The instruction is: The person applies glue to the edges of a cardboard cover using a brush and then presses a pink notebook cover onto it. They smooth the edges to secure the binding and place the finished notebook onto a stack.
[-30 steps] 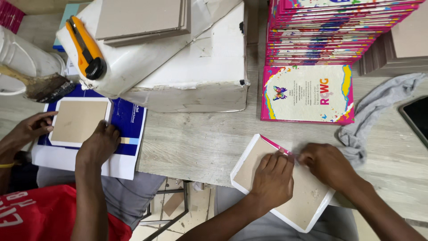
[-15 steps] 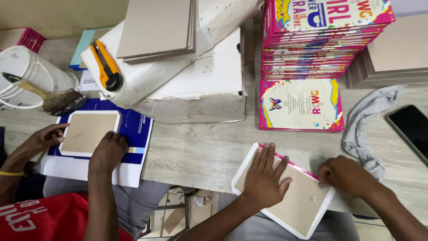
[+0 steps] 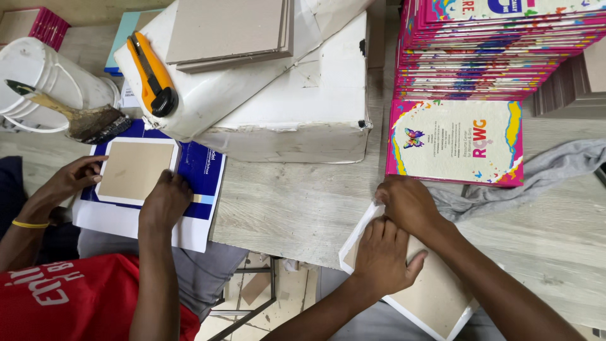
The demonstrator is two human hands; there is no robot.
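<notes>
Pressing a cardboard sheet (image 3: 435, 293) flat at the table edge: left hand (image 3: 383, 259) spread open on it, right hand (image 3: 407, 203) clenched, pinching its white wrap at the far corner. Next, probably, smoothing that fold tight. Beyond, pink booklet (image 3: 456, 141).

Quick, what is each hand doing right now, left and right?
Left hand: open, flat, pressing on the board.
Right hand: fingers bent at the board's far corner; grip cannot be told.
</notes>
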